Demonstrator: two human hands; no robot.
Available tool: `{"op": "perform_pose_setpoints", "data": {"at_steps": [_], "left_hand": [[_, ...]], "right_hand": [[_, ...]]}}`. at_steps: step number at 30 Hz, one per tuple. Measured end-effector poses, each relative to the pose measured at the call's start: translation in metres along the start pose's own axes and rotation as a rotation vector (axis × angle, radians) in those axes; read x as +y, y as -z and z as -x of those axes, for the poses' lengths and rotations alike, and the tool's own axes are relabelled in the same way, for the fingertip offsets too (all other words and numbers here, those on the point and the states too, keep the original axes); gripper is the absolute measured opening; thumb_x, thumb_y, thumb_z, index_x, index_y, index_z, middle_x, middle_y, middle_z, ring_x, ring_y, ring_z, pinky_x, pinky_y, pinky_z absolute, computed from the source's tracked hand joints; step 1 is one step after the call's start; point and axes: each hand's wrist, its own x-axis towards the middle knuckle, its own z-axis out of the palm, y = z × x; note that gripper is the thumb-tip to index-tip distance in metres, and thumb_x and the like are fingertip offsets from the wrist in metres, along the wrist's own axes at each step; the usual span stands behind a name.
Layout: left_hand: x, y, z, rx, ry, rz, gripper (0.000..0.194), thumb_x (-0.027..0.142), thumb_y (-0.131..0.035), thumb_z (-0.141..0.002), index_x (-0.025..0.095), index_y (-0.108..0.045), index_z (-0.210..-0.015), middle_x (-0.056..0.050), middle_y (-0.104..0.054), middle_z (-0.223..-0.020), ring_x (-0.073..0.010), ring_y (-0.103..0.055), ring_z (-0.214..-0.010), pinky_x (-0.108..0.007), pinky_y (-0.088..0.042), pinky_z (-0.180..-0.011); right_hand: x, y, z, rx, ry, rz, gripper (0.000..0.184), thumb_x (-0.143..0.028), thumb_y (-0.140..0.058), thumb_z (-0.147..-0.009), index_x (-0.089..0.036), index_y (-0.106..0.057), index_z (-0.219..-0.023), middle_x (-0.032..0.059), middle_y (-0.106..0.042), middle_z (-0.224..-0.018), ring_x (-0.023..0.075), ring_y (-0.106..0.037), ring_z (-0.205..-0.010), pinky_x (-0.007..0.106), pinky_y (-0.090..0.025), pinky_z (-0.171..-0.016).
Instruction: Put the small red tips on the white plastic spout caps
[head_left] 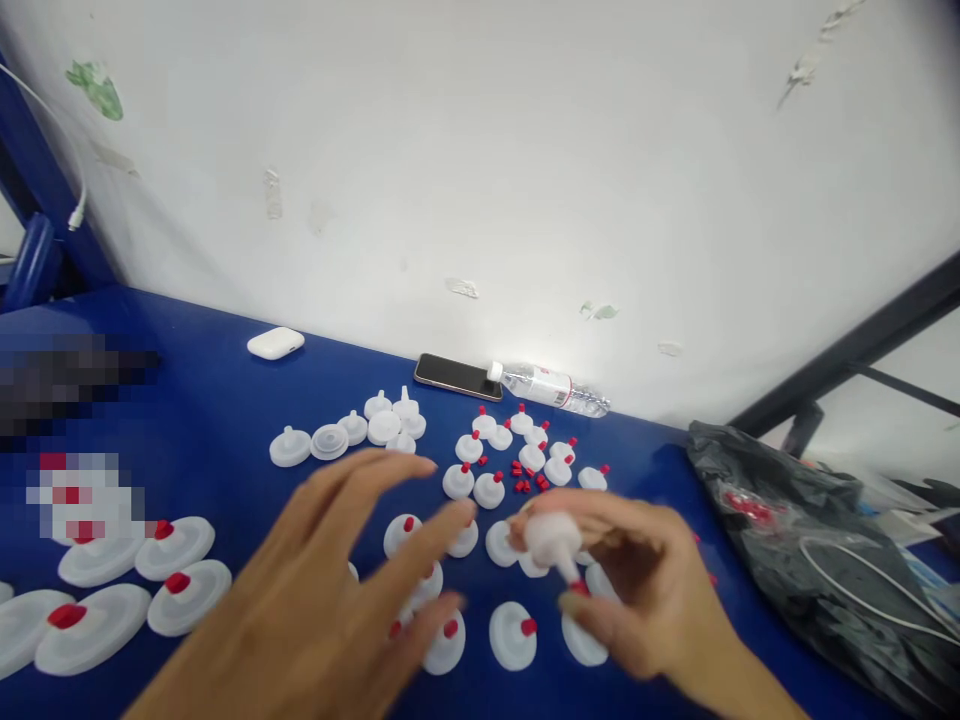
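Observation:
My right hand (637,585) grips a white spout cap (553,540) with a red tip, its nozzle tilted down toward my thumb; the cap is slightly blurred. My left hand (337,580) is open, fingers spread, above several red-tipped white caps, and seems to hold nothing. One such cap (513,636) lies on the blue table (225,410) between my hands, and others are partly hidden under them. Loose small red tips (527,477) lie among the caps beyond my right hand. White caps without red tips (290,446) are grouped beyond my left hand.
Larger red-tipped caps (190,597) lie at the left, near a pixelated patch. Along the wall are a white earphone case (276,343), a phone (457,377) and a clear bottle (555,388). A black plastic bag (780,560) with a packet of red pieces (754,507) is at the right.

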Motion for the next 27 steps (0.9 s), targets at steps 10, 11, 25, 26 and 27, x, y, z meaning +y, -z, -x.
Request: {"op": "perform_pose_setpoints", "data": {"at_steps": [10, 11, 25, 26, 27], "left_hand": [[-0.046, 0.009, -0.004, -0.275, 0.183, -0.314, 0.053, 0.026, -0.025, -0.095, 0.014, -0.05, -0.14, -0.022, -0.054, -0.146, -0.0411, -0.045, -0.138, -0.064, -0.053, -0.096], [-0.046, 0.008, -0.004, -0.299, 0.192, -0.324, 0.054, 0.025, -0.024, -0.094, 0.012, -0.05, -0.14, -0.022, -0.055, -0.145, -0.0417, -0.047, -0.136, -0.064, -0.055, -0.094], [-0.054, 0.006, -0.004, -0.37, 0.048, -0.215, 0.053, -0.002, -0.032, -0.079, 0.021, -0.071, -0.107, -0.011, -0.075, -0.112, -0.036, -0.071, -0.102, -0.058, -0.06, -0.082], [-0.055, 0.005, -0.002, -0.368, 0.06, -0.173, 0.056, -0.003, -0.031, -0.079, 0.023, -0.069, -0.109, -0.01, -0.073, -0.113, -0.033, -0.072, -0.097, -0.055, -0.061, -0.079], [-0.055, 0.003, 0.001, -0.333, 0.083, -0.124, 0.056, -0.004, -0.03, -0.08, 0.025, -0.068, -0.111, -0.008, -0.072, -0.114, -0.0301, -0.072, -0.092, -0.052, -0.062, -0.077]], "right_hand": [[0.0, 0.024, -0.022, 0.328, -0.05, 0.281, 0.02, -0.038, -0.068, -0.088, -0.026, -0.066, -0.104, 0.0016, -0.078, -0.08, 0.0181, -0.072, -0.066, 0.024, -0.058, -0.057], [0.001, 0.023, -0.023, 0.342, -0.038, 0.311, 0.017, -0.039, -0.066, -0.089, -0.027, -0.063, -0.1, 0.0, -0.076, -0.077, 0.0165, -0.07, -0.063, 0.023, -0.056, -0.056], [0.029, 0.03, -0.026, 0.183, 0.087, 0.805, 0.014, -0.035, -0.056, -0.098, -0.03, -0.069, -0.098, 0.0025, -0.068, -0.12, 0.022, -0.064, -0.108, 0.037, -0.053, -0.091], [0.029, 0.029, -0.026, 0.164, 0.08, 0.82, 0.014, -0.034, -0.056, -0.098, -0.03, -0.069, -0.098, 0.0019, -0.068, -0.119, 0.0212, -0.065, -0.106, 0.037, -0.052, -0.092], [0.029, 0.029, -0.026, 0.142, 0.077, 0.829, 0.013, -0.034, -0.057, -0.098, -0.031, -0.069, -0.099, 0.0009, -0.07, -0.115, 0.0206, -0.065, -0.105, 0.037, -0.052, -0.092]]}}
